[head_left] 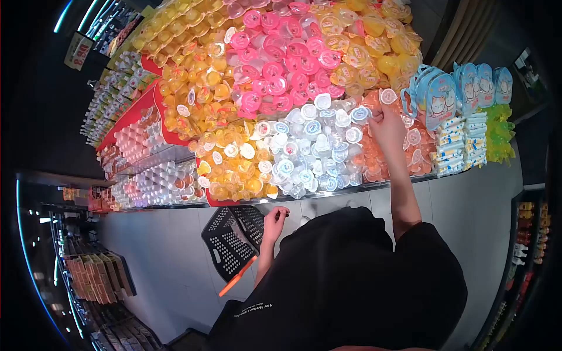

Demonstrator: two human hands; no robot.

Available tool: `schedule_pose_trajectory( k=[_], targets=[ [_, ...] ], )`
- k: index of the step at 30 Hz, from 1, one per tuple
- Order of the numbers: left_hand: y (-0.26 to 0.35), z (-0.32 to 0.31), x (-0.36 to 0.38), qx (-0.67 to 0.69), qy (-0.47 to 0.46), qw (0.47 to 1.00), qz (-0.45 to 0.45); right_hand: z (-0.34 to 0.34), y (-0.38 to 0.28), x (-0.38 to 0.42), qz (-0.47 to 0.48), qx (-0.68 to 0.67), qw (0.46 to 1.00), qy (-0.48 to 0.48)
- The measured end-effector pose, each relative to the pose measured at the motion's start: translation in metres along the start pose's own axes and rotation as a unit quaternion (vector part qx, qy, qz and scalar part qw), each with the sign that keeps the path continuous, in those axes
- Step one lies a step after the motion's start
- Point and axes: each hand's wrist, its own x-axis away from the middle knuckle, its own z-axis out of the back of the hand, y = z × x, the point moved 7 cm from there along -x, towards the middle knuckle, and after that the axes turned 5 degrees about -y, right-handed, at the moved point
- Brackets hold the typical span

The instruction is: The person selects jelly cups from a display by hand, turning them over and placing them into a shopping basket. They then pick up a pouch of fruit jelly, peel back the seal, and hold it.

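My right hand (387, 127) reaches over the display, its fingers drawn together at the border between the clear jelly cups (319, 143) and the orange-red jelly cups (374, 153). A cup with a pale blue lid (360, 113) lies just left of the fingertips. Whether a cup is between the fingers is hidden. My left hand (274, 223) hangs low by the display's front edge, fingers curled together; a small dark spot shows at them, too small to name. Beside it on the floor stands a black perforated shopping basket (225, 241) with an orange handle (239, 275).
Pink jelly cups (287, 55) and yellow jelly cups (196, 88) are heaped farther back. Blue cat-printed packs (440, 96) and white packets (451, 146) stand at the right. The display's metal front edge (363, 188) runs before me. Shelves (99, 278) line the left side.
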Motion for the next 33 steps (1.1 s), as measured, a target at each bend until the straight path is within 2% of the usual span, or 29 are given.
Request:
schedule_pose_trajectory(
  k=[4,6,8,9,10,11,12,13,14,15,16,17,18,19,21,22,24,25,26,27,28,29,31,33],
  targets=[
    [0.06,-0.019,-0.007,-0.04,0.015,0.999,-0.001,-0.008,0.012,-0.011,0.012,-0.019,0.999,-0.033],
    [0.078,-0.042,-0.007,-0.021,-0.001,1.0,-0.01,0.011,0.007,-0.008,0.071,-0.052,0.993,0.077],
    [0.098,-0.061,-0.004,-0.001,0.011,1.0,-0.015,0.027,-0.002,-0.007,0.096,-0.107,0.987,0.076],
    [0.108,-0.075,-0.002,0.0,-0.022,0.999,-0.025,0.035,-0.005,-0.006,0.1,-0.16,0.979,0.083],
    [0.117,-0.087,0.002,0.001,-0.057,0.998,-0.033,0.034,-0.008,-0.003,0.114,-0.168,0.977,0.065],
    [0.124,-0.09,0.004,0.004,-0.037,0.999,-0.025,0.032,-0.006,0.0,0.12,-0.285,0.951,0.027],
    [0.131,-0.098,0.004,0.049,-0.073,0.996,-0.017,0.03,-0.003,0.005,0.117,-0.397,0.91,-0.012],
    [0.135,-0.108,0.005,0.092,-0.111,0.989,-0.012,0.032,-0.009,0.016,0.121,-0.401,0.908,-0.024],
    [0.135,-0.114,0.003,0.223,-0.101,0.969,-0.02,0.025,-0.022,0.031,0.12,-0.461,0.873,-0.103],
    [0.149,-0.118,0.0,0.222,-0.093,0.97,-0.02,0.018,-0.034,0.048,0.117,-0.516,0.83,-0.179],
    [0.171,-0.12,-0.003,0.466,-0.064,0.882,0.019,0.0,-0.035,0.068,0.102,-0.5,0.824,-0.247],
    [0.18,-0.123,-0.005,0.678,-0.03,0.733,0.054,-0.022,-0.036,0.091,0.087,-0.482,0.813,-0.315],
    [0.18,-0.127,-0.009,0.719,-0.058,0.691,0.049,-0.034,-0.048,0.114,0.125,-0.413,0.817,-0.383],
    [0.169,-0.131,-0.012,0.72,-0.047,0.691,0.045,-0.044,-0.06,0.136,0.163,-0.339,0.811,-0.448],
    [0.132,-0.138,-0.017,0.709,-0.004,0.702,0.065,-0.045,-0.086,0.174,0.28,-0.315,0.747,-0.513],
    [0.115,-0.141,-0.014,0.726,0.008,0.682,0.086,-0.047,-0.086,0.181,0.282,-0.315,0.743,-0.519],
    [0.093,-0.132,-0.004,0.718,0.054,0.689,0.081,-0.059,-0.077,0.188,0.211,-0.325,0.742,-0.547],
    [0.084,-0.121,0.004,0.707,0.093,0.697,0.077,-0.065,-0.075,0.19,0.212,-0.322,0.74,-0.552],
    [0.073,-0.106,0.011,0.683,0.116,0.717,0.082,-0.07,-0.067,0.186,0.191,-0.323,0.763,-0.527],
    [0.063,-0.088,0.02,0.652,0.176,0.732,0.093,-0.074,-0.059,0.183,0.169,-0.323,0.785,-0.5],
    [0.06,-0.066,0.029,0.634,0.229,0.733,0.087,-0.079,-0.055,0.183,0.156,-0.33,0.778,-0.511],
    [0.057,-0.042,0.039,0.632,0.267,0.724,0.071,-0.082,-0.053,0.183,0.151,-0.324,0.782,-0.51],
    [0.049,0.008,0.052,0.628,0.322,0.709,0.006,-0.089,-0.046,0.185,0.104,-0.361,0.749,-0.547],
    [0.046,0.05,0.052,0.658,0.414,0.63,-0.003,-0.098,-0.041,0.183,0.113,-0.347,0.758,-0.541]
  ],
)
